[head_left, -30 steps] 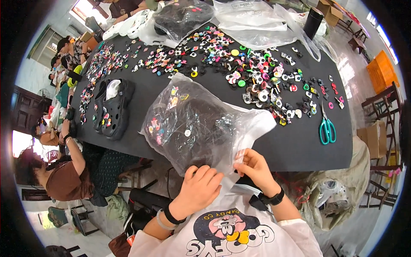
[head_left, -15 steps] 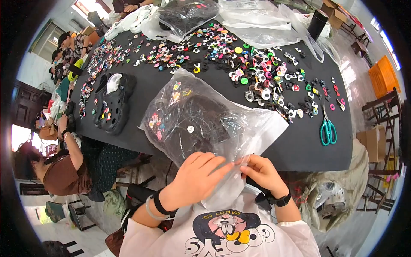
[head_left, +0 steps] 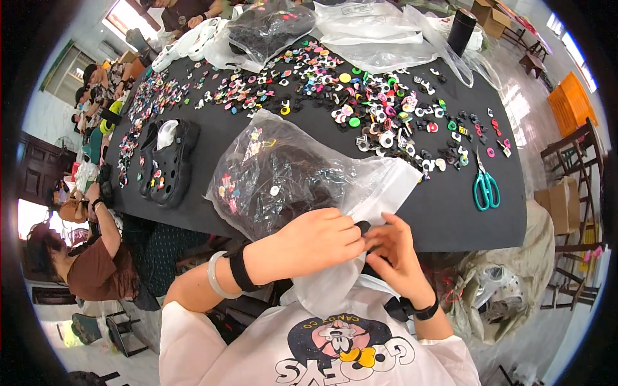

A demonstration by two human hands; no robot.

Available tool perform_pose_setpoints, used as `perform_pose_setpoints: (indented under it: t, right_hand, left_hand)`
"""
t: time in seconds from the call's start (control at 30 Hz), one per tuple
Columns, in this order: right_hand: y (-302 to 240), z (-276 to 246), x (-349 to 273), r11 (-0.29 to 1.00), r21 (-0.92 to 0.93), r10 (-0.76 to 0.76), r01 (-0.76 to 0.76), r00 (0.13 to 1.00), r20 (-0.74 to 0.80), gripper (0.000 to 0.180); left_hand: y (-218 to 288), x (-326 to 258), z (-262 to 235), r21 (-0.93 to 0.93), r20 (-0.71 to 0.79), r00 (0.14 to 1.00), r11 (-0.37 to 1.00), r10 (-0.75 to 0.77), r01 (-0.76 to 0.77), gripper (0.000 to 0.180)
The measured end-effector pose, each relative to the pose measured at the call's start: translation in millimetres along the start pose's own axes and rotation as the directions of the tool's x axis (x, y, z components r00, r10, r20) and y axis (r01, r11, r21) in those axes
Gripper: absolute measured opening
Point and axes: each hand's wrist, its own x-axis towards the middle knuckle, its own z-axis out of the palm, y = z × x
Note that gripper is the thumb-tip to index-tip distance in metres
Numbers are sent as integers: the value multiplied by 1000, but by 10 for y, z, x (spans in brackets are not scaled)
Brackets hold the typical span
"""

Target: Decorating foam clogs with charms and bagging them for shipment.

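A clear plastic bag (head_left: 254, 186) lies at the table's front edge, bulging around black clogs with small coloured charms. My left hand (head_left: 315, 238) is closed on the gathered plastic at the bag's near end, its fingertips turned to the right. A small dark piece (head_left: 364, 226) shows by its knuckles; I cannot make out what it is. Just to the right, my right hand (head_left: 396, 257) has its fingers bent and apart, thumb away from them, close to the left fingertips. The bag's white flap (head_left: 399, 186) sticks out beyond my hands, and loose plastic hangs below them.
Many shoe charms (head_left: 380, 109) spread over the black table (head_left: 450, 222). Teal-handled scissors (head_left: 486, 190) lie to the right, a pair of black clogs (head_left: 168, 164) to the left. Farther back are another filled bag (head_left: 270, 29), empty plastic bags (head_left: 373, 32) and a black cylinder (head_left: 461, 31). A co-worker (head_left: 96, 257) sits left.
My left hand has moved up and right and closed over the gathered plastic, its forearm now more level. The right hand's fingers have spread. The bag has shifted slightly.
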Motion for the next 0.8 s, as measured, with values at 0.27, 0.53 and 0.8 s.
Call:
perform_pose_setpoints:
  t: [0.27, 0.53, 0.8]
  right_hand:
    - [-29, 133, -14, 416, -854, -293, 313, 935, 200, 9]
    - [135, 49, 68, 516, -821, -305, 246, 948, 93, 12]
    - [148, 96, 122, 451, -869, -308, 203, 949, 62, 12]
  left_hand:
    - [-70, 116, 18, -15, -44, 999, 1000, 17, -18, 9]
    - [-103, 140, -16, -95, -79, 997, 995, -14, 7, 9]
    - [-122, 115, 21, 20, -103, 994, 999, -33, 35, 6]
